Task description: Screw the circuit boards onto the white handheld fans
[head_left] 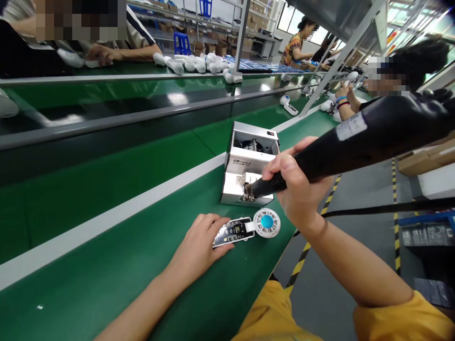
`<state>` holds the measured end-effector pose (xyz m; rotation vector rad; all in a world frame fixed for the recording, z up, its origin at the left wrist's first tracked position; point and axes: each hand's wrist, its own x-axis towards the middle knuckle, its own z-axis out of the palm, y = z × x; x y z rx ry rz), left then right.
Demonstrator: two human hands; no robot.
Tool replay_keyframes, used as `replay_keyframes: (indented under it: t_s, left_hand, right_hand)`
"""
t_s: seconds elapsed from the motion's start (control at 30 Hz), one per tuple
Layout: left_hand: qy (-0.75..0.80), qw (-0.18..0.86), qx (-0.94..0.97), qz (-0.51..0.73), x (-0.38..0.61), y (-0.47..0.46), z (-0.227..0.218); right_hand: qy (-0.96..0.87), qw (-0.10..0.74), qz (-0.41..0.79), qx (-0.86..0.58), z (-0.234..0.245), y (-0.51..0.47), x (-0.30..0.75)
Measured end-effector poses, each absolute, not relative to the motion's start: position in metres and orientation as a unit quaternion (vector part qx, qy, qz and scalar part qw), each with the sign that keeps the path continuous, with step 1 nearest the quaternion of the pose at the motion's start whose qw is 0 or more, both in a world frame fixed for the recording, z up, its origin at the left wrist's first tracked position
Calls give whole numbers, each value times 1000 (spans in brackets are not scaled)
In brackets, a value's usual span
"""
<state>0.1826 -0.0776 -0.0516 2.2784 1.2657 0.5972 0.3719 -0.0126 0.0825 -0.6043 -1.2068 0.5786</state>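
My right hand is closed around a black electric screwdriver, whose tip reaches down to the front slot of a small silver screw feeder box. My left hand lies on the green bench, fingers curled over the end of a white handheld part with an exposed circuit board. That part ends in a round white head with a blue centre. The screwdriver's black cable trails off to the right.
A green conveyor belt with a white stripe runs in front of me. Several white parts lie on the far bench, where other people work. Another person sits at the right. Yellow-black floor tape marks the aisle.
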Motion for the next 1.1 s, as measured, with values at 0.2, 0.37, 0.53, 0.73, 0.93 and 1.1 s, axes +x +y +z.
replay_keyframes:
  t_s: [0.2,0.37,0.53,0.73,0.93,1.1]
  left_hand:
    - [459,227,830,221,184,-78,-50]
    - [456,222,831,227,186,-78,-50]
    - [456,227,830,227,184,-79,-49]
    - [452,223,833,228,185,-78,-49]
    - [444,216,838,231,186,-79,-50]
    - [447,222,836,228,185,-79,-50]
  right_hand:
    - [-557,694,353,-289,79,-39,376]
    - [-557,675,393,-282,63,-51,376]
    - [-560,668,411,-267,54,-46,373]
    - [-569,664,401,-275,51,-45,371]
    - [-587,645,387,-299,43,-39,369]
    - [-598,645,376,-292,39,-36,369]
